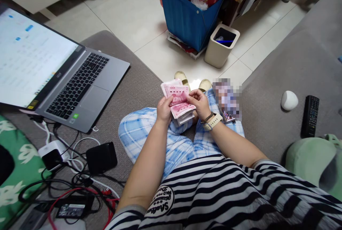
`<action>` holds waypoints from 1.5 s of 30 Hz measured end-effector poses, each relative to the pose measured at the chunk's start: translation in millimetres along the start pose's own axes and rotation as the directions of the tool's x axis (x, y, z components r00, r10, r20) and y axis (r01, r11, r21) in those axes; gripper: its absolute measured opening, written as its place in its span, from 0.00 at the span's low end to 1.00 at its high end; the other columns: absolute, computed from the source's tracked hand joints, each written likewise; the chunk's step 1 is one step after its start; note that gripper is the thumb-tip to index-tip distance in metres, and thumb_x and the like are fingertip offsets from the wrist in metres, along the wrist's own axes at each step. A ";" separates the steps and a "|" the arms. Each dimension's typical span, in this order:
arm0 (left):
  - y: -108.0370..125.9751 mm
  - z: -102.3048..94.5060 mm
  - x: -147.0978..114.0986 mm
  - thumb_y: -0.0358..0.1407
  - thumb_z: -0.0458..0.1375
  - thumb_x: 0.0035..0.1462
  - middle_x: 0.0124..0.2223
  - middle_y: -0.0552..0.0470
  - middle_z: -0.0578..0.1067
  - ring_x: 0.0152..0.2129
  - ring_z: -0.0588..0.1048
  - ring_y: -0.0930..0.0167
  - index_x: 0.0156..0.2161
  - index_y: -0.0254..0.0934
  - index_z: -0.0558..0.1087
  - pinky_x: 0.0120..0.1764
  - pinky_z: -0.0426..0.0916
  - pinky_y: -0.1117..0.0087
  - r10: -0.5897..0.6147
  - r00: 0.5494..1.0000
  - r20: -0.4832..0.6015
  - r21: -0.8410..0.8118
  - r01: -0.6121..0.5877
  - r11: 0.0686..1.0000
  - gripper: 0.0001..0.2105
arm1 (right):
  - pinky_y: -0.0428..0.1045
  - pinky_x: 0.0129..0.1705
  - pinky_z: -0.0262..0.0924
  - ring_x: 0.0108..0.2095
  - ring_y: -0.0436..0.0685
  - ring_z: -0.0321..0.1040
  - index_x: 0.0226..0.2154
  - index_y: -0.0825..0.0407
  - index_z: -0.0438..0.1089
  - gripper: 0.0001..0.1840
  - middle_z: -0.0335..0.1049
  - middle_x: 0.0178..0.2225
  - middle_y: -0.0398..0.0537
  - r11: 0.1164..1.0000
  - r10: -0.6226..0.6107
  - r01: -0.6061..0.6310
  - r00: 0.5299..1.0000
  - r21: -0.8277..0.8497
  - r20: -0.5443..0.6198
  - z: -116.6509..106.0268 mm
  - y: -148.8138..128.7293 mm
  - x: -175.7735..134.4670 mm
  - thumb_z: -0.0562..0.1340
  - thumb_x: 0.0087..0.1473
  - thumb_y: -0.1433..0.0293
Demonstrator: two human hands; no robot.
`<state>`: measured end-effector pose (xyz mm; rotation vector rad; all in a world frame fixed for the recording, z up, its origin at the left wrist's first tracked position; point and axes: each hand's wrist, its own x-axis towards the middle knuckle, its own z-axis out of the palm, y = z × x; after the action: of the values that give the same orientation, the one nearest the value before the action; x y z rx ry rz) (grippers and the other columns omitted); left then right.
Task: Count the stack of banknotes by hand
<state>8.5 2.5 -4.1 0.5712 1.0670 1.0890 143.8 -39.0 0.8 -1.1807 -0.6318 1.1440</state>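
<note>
A stack of pink 100 banknotes [179, 99] is held in front of me, above my crossed legs in blue plaid trousers [141, 123]. My left hand [164, 109] grips the stack at its left side, the thumb lying on top. At the right edge, the fingers of my right hand [199, 102] pinch the notes. Some notes fan out toward the far side, and others bend downward below my fingers. A pale wristwatch [213, 121] and a dark bracelet sit on my right wrist. A phone [228, 113], partly blurred out, lies on my right knee.
A laptop [88, 94] stands at left, with tangled cables and a black box [101, 157] nearer me. On the right lie a remote [310, 116], a white rounded object [289, 100] and a green neck pillow [312, 162]. Ahead are a blue bin [184, 20] and a beige bin [217, 53].
</note>
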 end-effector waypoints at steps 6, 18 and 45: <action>0.2 -0.6 -0.4 0.39 0.70 0.37 0.33 0.48 0.82 0.36 0.81 0.61 0.34 0.34 0.77 0.43 0.73 0.62 -0.002 1.000 0.030 0.027 0.001 1.000 0.17 | 0.48 0.34 0.59 0.29 0.52 0.61 0.28 0.51 0.67 0.24 0.66 0.28 0.41 0.998 -0.038 0.039 0.999 -0.042 0.015 -2.0 0.5 0.7 0.73 0.40 0.52; -7.0 -7.4 10.9 0.44 0.66 0.44 0.28 0.54 0.78 0.29 0.74 0.71 0.25 0.37 0.76 0.36 0.70 0.71 0.106 0.983 -0.153 0.129 -0.086 0.988 0.12 | 0.48 0.34 0.59 0.30 0.52 0.60 0.25 0.51 0.67 0.25 0.65 0.25 0.41 0.997 -0.045 0.047 0.999 -0.064 0.031 -0.9 0.3 2.0 0.72 0.40 0.48; 6.2 -1.3 -0.2 0.36 0.57 0.56 0.29 0.52 0.76 0.31 0.72 0.70 0.23 0.36 0.75 0.37 0.68 0.70 0.160 0.980 -0.119 0.290 -0.120 0.950 0.12 | 0.49 0.35 0.59 0.30 0.53 0.60 0.26 0.50 0.67 0.23 0.65 0.26 0.41 0.997 -0.045 0.048 0.998 -0.063 0.045 -0.8 -1.5 0.8 0.71 0.42 0.49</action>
<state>4.6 4.6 0.5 0.8167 1.3336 1.1211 145.3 -38.5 1.8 -1.1912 -0.7305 1.1198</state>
